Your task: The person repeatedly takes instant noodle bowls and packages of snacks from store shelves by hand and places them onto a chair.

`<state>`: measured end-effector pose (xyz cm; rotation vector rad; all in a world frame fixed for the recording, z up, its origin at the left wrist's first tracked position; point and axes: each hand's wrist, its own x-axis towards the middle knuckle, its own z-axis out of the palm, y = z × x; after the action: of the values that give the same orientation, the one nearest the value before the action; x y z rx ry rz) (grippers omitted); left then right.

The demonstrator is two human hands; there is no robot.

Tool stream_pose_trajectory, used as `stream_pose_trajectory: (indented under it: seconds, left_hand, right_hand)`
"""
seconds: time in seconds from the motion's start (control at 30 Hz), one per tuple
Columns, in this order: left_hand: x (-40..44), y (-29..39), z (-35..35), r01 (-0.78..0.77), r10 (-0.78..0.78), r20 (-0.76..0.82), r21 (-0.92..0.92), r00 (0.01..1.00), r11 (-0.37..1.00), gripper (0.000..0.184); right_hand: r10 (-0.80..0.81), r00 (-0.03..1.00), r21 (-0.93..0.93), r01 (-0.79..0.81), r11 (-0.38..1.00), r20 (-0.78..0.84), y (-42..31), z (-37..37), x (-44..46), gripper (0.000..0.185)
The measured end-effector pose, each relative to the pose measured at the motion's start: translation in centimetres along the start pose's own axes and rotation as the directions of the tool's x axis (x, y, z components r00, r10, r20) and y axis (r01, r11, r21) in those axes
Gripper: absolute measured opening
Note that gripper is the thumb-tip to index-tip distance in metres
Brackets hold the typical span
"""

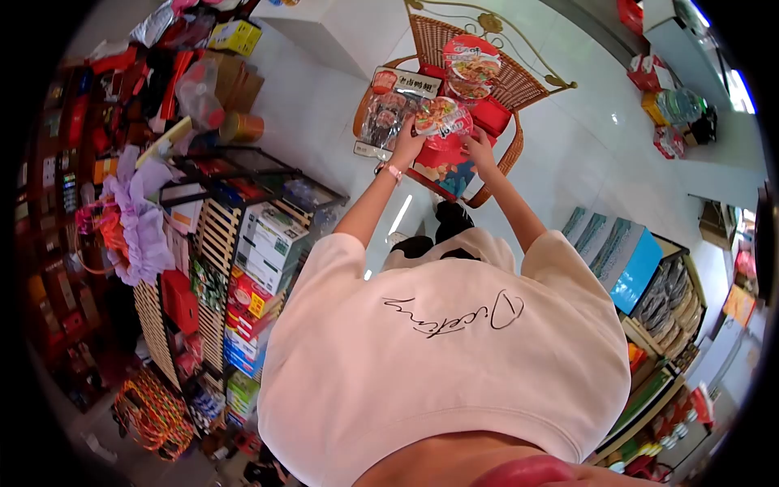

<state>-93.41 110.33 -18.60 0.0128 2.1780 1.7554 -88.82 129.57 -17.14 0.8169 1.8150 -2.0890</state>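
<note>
A red and white instant noodle bowl (443,120) is held between my two hands above a wicker chair (526,75). My left hand (407,144) grips its left side, and my right hand (479,149) is closed on its lower right side. Just behind it, a second noodle bowl (471,63) leans against the chair's backrest. Beside my left hand lies a clear and silver snack package (385,114) with a label across its top. Red packages (492,116) lie on the seat to the right, and a patterned red and blue item (451,178) is at the seat's front.
Wooden-slat shelves (217,252) with boxed goods stand at the left, near purple wrapping (144,215). Blue boxes (625,261) and another goods rack are at the right. A white block (324,36) stands behind the chair on the tiled floor (584,146).
</note>
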Motion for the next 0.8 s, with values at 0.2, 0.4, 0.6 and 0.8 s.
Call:
stream_pose_trajectory:
  seconds: [0.2,0.4,0.6,0.8]
  left_hand:
    - [-4.3,3.4,0.6,0.249,-0.286,0.025,-0.567,0.958,0.785,0.041]
    - [-11.6,-2.9,-0.1,0.302,-0.357,-0.037,-0.455,0.933,0.838,0.031]
    - [-31.5,-19.3,-3.4,0.63,-0.598,-0.411,-0.071,0.688,0.773,0.03]
    - [-56.2,-28.9,-1.7,0.128,-0.953,-0.281,-0.947,0.111,0.294,0.017]
  right_hand:
    - [0.033,0.999,0.347,-0.045,0.937,0.042,0.0,1.5,0.6,0.054]
    - [0.07,0.995,0.399,-0.039,0.916,-0.064,0.4,2.8,1.8,0.052]
    - [0.019,0.995,0.363,0.02,0.932,-0.102,2.4,2.3,3.4,0.018]
    - [-0.016,0.992,0.395,0.064,0.917,-0.123,2.9,2.0,4.5,0.017]
